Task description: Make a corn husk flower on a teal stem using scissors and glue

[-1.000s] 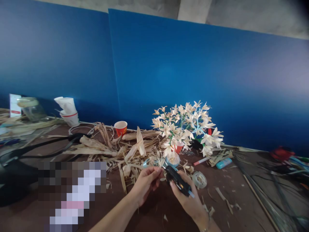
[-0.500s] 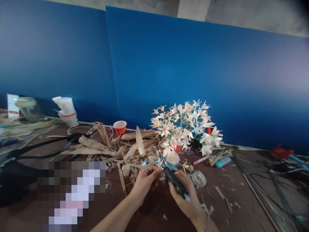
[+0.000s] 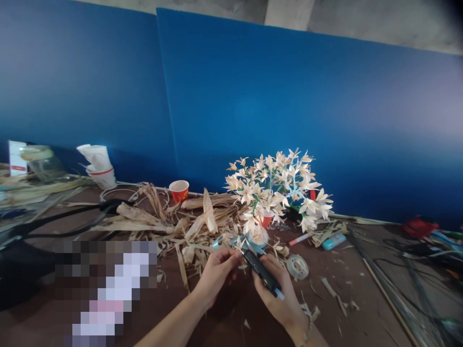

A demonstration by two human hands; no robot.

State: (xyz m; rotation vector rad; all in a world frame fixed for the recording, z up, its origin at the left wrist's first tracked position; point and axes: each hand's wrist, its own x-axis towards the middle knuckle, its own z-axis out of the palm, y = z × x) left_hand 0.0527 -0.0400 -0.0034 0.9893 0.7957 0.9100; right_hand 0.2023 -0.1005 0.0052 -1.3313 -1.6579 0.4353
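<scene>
My right hand is wrapped round a slim black glue gun; a pale translucent stick pokes out of its rear end. The tool's front tip points up and left, close to the fingertips of my left hand. Those fingers are pinched on a small pale husk piece, mostly hidden by the thumb and fingers. Just beyond the hands lies a roll of light blue ribbon. Behind it a bunch of cream husk flowers on green and light blue stems rises over a red cup.
Dry corn husks are heaped left of the flowers, with a red paper cup behind. A clear tape spool, a light blue lighter and husk scraps lie right. Cables and thin rods cover the far right. A blue panel stands behind.
Both hands stay almost in the same place, the glue gun's tip still by the left fingertips. The whole view has shifted very slightly.
</scene>
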